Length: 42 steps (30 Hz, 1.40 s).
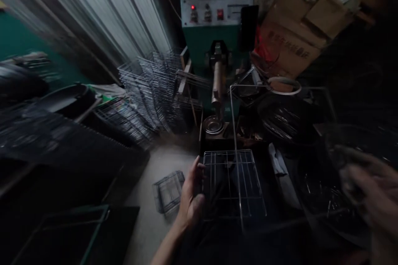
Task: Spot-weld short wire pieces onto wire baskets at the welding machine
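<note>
A wire rack [230, 180] of thin metal rods lies over the person's dark-clothed lap. At its left edge is my left hand [192, 194], fingers curled around the side wire. My right hand [367, 186] is at the far right, smeared by motion; what it holds, if anything, is not clear. A larger bent wire frame [234, 120] stands in front of the rack, one long rod crossing over it. Ahead is a green machine [200, 41] with a metal arm [217, 83] above a round metal piece [213, 125].
Stacked wire racks [152, 91] stand left of the machine. Another small wire basket [169, 192] sits on the floor. Cardboard boxes [289, 49] are at the back right. A dark bin [329, 198] with small metal parts lies near my right hand.
</note>
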Available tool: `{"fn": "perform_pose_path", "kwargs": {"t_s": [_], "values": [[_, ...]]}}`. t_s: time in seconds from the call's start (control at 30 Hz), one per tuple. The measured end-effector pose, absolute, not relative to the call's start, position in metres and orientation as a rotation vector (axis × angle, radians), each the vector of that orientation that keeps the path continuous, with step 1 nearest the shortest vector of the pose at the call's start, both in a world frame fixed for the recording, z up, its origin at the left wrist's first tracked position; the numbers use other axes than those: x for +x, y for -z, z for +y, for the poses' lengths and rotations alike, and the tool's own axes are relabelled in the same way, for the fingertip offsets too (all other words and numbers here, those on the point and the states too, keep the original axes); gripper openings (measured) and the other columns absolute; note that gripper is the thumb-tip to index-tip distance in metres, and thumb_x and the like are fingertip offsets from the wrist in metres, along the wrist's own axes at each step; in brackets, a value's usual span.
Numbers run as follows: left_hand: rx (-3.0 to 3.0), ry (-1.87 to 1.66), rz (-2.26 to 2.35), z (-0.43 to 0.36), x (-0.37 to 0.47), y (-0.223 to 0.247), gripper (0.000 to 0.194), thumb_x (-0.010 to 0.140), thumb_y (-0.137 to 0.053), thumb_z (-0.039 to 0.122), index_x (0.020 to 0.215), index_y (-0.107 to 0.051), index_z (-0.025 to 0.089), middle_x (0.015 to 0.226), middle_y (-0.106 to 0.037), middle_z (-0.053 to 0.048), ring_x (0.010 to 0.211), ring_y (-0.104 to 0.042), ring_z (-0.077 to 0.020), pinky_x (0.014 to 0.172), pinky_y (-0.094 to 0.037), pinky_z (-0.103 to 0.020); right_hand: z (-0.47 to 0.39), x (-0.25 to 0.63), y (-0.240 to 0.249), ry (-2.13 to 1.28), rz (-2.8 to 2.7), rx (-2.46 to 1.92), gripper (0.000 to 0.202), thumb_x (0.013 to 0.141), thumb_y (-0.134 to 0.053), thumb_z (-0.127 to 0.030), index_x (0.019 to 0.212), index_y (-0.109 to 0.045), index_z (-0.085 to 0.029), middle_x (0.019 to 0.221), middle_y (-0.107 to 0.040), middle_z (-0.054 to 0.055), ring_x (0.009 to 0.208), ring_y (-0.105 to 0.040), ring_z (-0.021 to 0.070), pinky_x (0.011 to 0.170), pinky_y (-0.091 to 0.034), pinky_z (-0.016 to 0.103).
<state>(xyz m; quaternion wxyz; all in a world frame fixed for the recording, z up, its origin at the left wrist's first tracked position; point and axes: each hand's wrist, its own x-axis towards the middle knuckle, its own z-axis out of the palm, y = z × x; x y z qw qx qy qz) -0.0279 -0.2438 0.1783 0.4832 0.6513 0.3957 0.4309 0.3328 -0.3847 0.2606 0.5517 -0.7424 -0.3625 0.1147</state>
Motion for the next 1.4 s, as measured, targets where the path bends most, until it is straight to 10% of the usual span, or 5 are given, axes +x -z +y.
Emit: {"fn": "perform_pose_path", "kwargs": {"t_s": [0.23,0.5,1.4], "values": [[0.887,-1.057,0.870,-0.258,-0.026,-0.190,0.084,0.082,-0.052,0.075,0.147,-0.047,0.022,0.095,-0.065,-0.006,0.056,-0.051,-0.0099,0.050,-0.042,-0.024,-0.388,0.243,-0.178,-0.767,-0.988,-1.739,0.051,0.090,-0.064,-0.051,0.130,-0.064,-0.020,0.073,-0.066,0.003,0.064,-0.064,0.0186,0.057,-0.056,0.028],[1.371,-0.900,1.311,-0.237,-0.035,-0.129,0.050,0.088,-0.060,0.042,0.130,-0.065,0.015,0.133,-0.066,-0.011,0.128,-0.058,-0.0276,0.114,-0.040,-0.042,-0.365,0.248,-0.124,-0.749,-1.182,-1.803,0.050,0.098,-0.050,-0.048,0.141,-0.054,-0.022,0.110,-0.071,0.008,0.105,-0.068,0.0242,0.088,-0.055,0.033],[1.354,-0.761,1.214,-0.236,-0.048,-0.089,0.045,0.087,-0.065,0.043,0.129,-0.066,0.025,0.138,-0.063,-0.008,0.135,-0.053,-0.0337,0.120,-0.034,-0.046,-0.344,0.254,-0.080,-0.789,-1.347,-1.801,0.052,0.102,-0.041,-0.044,0.147,-0.046,-0.019,0.139,-0.060,0.012,0.127,-0.058,0.0256,0.107,-0.047,0.041]]}}
